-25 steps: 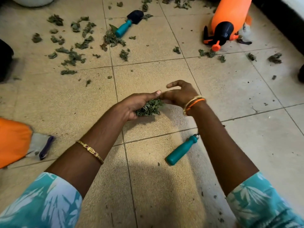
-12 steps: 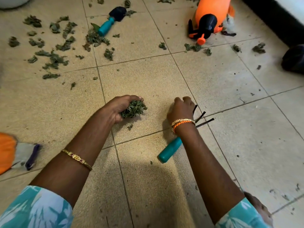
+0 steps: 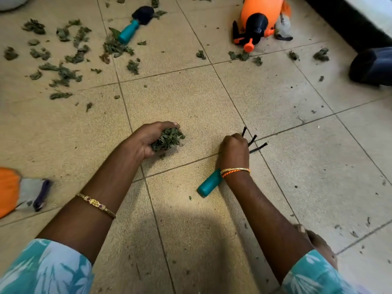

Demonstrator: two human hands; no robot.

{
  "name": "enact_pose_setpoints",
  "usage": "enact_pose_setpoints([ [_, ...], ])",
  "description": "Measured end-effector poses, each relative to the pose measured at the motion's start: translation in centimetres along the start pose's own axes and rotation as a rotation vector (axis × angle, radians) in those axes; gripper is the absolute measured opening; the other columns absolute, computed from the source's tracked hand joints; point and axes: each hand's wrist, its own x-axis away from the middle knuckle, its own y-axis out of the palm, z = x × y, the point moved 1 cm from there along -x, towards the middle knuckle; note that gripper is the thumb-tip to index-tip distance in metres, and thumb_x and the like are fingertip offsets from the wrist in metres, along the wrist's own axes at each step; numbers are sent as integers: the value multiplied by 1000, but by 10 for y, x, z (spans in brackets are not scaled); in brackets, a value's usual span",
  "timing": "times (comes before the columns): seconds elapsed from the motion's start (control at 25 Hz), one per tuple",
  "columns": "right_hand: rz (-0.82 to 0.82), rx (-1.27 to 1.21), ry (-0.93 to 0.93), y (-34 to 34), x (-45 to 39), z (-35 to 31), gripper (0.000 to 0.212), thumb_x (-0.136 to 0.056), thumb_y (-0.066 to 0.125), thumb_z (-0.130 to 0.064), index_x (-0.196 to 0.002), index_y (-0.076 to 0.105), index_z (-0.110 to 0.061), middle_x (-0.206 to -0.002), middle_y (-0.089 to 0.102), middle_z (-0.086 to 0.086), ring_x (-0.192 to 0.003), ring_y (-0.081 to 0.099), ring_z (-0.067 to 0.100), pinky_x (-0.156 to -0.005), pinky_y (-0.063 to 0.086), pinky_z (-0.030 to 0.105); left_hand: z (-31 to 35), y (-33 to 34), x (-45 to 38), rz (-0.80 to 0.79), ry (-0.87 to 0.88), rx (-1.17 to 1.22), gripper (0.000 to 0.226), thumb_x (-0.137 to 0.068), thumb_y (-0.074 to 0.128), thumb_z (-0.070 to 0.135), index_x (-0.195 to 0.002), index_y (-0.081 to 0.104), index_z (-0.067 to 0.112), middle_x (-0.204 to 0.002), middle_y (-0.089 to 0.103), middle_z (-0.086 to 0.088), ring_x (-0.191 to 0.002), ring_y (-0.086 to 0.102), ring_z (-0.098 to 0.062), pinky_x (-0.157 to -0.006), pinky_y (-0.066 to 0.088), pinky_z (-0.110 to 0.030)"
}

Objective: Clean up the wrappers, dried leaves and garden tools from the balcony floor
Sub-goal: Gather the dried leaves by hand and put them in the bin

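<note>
My left hand (image 3: 151,137) is closed around a clump of dried leaves (image 3: 168,139), held just above the tiled floor at centre. My right hand (image 3: 234,150) grips the neck of a hand rake; its teal handle (image 3: 209,184) sticks out below my wrist and its three black prongs (image 3: 253,141) point up and right. A trowel with a teal handle (image 3: 135,24) lies at the upper left among scattered dried leaves (image 3: 63,71). More leaves (image 3: 241,55) lie near the sprayer.
An orange spray bottle (image 3: 259,18) with a black pump head lies on its side at the top. A dark object (image 3: 372,65) sits at the right edge. An orange and grey item (image 3: 19,192) lies at the left edge. My foot (image 3: 318,242) shows at the lower right.
The hands parted: the left kept the leaf clump, and the right moved down to the rake and closed on its neck. The view shifted slightly.
</note>
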Motion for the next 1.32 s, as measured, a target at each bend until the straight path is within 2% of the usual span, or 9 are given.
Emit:
enact_pose_setpoints([
  [0.16,-124,-411,-131,4,2,-32,20,-81,56,8,-88,71,-3,-91,67,9,-84,62,19,-73,51,20,-5,-13,12,-1,14,78,13,-85,67,23,-92,67,12,-83,70,-9,-63,67,-18,-53,56,-28],
  [0.28,-161,-753,43,-2,-9,-39,28,-84,52,7,-97,71,-9,-93,69,2,-88,65,13,-79,51,14,-11,-35,22,62,33,143,9,-88,64,22,-89,67,13,-79,69,-8,-55,68,-15,-47,55,-26],
  [0.44,-152,-450,84,1,1,-38,34,-85,47,8,-114,63,-2,-117,61,15,-111,56,25,-86,37,14,-23,-64,34,116,45,216,10,-91,60,23,-86,65,16,-67,70,-3,-51,65,-12,-44,53,-22],
  [0.64,-268,-266,-215,26,28,-80,32,-89,56,-16,-115,53,2,-126,43,20,-117,36,33,-99,31,33,-37,-74,38,124,27,242,10,-89,62,25,-86,65,15,-68,71,-3,-59,65,-14,-55,56,-25],
  [0.8,-224,-177,-466,41,54,-104,8,-79,64,1,-86,64,4,-101,56,20,-95,50,37,-71,42,33,-43,-76,40,126,27,256,10,-88,63,24,-90,65,14,-68,71,-4,-54,67,-13,-49,56,-25],
  [0.96,-215,-172,-545,40,45,-109,20,-69,58,19,-74,69,3,-77,62,20,-73,59,36,-55,38,26,-48,-83,40,130,22,260,13,-87,65,23,-91,65,11,-74,72,-7,-59,69,-16,-59,59,-32],
  [1.12,-414,-247,-342,26,8,-112,17,-80,57,3,-82,70,-7,-87,70,12,-82,65,25,-72,53,29,-48,-88,46,97,23,261,13,-86,65,23,-90,66,11,-79,72,-8,-65,70,-17,-59,59,-32],
  [1.24,-571,-782,162,-2,-22,-102,14,-76,70,1,-78,62,-10,-80,67,14,-63,65,15,-57,55,23,-46,-92,53,84,36,264,12,-85,65,23,-90,65,12,-78,72,-6,-62,70,-15,-51,57,-27],
  [1.32,-676,-1109,325,-15,-35,-102,22,-76,69,7,-82,56,-9,-79,67,17,-67,66,19,-62,59,28,-48,-94,57,71,29,272,13,-85,66,25,-91,66,13,-80,71,-5,-61,69,-15,-49,55,-25],
])
